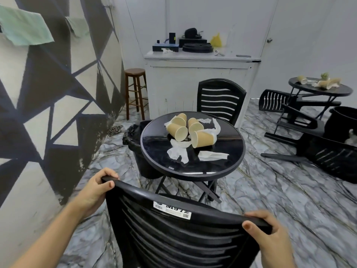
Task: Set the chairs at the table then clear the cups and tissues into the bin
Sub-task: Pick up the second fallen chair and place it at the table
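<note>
I hold a black plastic chair (173, 235) by the top of its backrest, just short of the round black table (222, 167). My left hand (96, 188) grips the backrest's left corner; my right hand (270, 233) grips its right corner. Several tan paper cups (178, 131) lie tipped over on the table among crumpled white tissues (178, 153). A second black chair (219, 99) stands upright at the table's far side. A black bin (133, 144) lined with a black bag sits on the floor at the table's left, partly under its edge.
Two black chairs (328, 153) lie toppled on the marble floor at right, near another black table (320, 88) with cups and a second bin (342, 120). A wooden stool (135, 89) and white cabinet (193, 74) stand at the back. A patterned wall runs along the left.
</note>
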Tool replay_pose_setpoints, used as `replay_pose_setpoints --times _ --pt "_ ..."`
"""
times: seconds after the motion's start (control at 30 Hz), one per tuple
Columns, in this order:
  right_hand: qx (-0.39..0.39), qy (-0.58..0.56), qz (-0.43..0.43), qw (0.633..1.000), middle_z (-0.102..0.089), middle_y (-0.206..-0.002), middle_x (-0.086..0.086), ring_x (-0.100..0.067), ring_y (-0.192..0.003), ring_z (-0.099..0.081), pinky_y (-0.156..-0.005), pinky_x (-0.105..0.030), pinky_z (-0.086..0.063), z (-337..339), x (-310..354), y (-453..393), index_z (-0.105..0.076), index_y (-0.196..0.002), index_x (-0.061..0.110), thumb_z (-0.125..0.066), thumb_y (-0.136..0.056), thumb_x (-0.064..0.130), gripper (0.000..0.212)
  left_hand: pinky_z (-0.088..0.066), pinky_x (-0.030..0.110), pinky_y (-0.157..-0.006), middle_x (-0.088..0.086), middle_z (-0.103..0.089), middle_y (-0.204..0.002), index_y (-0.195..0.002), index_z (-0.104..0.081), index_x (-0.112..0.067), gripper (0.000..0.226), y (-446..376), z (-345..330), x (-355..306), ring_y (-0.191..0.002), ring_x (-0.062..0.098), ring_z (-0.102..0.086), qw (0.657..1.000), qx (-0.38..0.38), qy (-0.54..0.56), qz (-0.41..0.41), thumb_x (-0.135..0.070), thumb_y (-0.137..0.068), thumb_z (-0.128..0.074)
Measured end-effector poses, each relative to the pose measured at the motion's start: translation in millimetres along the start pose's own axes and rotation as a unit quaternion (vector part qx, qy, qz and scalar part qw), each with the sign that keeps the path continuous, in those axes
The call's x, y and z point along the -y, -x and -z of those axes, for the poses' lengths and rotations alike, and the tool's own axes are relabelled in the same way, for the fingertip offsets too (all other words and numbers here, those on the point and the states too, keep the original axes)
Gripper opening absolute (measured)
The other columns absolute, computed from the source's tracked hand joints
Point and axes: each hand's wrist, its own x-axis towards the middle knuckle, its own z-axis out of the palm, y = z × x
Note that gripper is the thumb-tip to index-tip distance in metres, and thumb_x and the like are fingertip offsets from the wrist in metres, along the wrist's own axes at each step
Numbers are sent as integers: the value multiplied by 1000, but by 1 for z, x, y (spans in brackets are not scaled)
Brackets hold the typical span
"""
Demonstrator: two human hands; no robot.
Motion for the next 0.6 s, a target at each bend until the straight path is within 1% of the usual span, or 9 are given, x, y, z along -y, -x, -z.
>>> replay_pose_setpoints --times 0.1,0.17,0.2,0.3,0.5,0.6 --pt "16 -15 -8 1000 -63 -54 6 -5 -50 -58 -47 -13 -47 -1 10 -18 -70 -60 20 -84 -4 62 72 -50 16 -48 0 -62 -60 -65 -61 -15 66 -11 -8 4 -51 12 -61 999 -32 29 -21 -44 -17 -95" --pt "31 -25 -15 999 -63 -56 2 -8 -49 -58 -46 -14 -47 0 14 -25 -69 -59 17 -89 -12 51 61 -50 15 -46 -1 -62 -58 -67 -59 -14 69 -15 -13 6 -49 11 -60 998 -44 33 -34 -45 -16 -94" --pt "35 -29 -16 999 -62 -57 0 -9 -50 -58 -46 -15 -47 0 17 -28 -69 -59 17 -90 -14 47 58 -50 15 -46 -1 -62 -58 -65 -60 -16 67 -18 -15 7 -48 11 -60 998 -43 35 -40 -46 -15 -94" --pt "19 -34 -14 999 -62 -56 5 -10 -51 -58 -46 -16 -48 -2 19 -34 -69 -60 17 -88 -8 56 67 -49 14 -46 -4 -61 -56 -59 -63 -19 62 -27 -18 6 -47 8 -59 997 -37 43 -46 -47 -13 -93" --pt "-22 -48 -1 999 -61 -57 6 -10 -54 -57 -48 -16 -47 -11 17 -30 -68 -60 16 -87 -12 59 68 -49 13 -47 -5 -60 -56 -59 -63 -20 61 -51 -12 3 -50 7 -58 999 0 31 -32 -48 -13 -93" --pt "-50 -43 11 998 -61 -57 8 -8 -55 -57 -49 -15 -46 -18 10 -23 -68 -60 18 -85 -11 62 68 -49 12 -48 -5 -61 -59 -60 -62 -20 61 -66 -4 2 -52 7 -59 999 25 26 -40 -47 -15 -93"
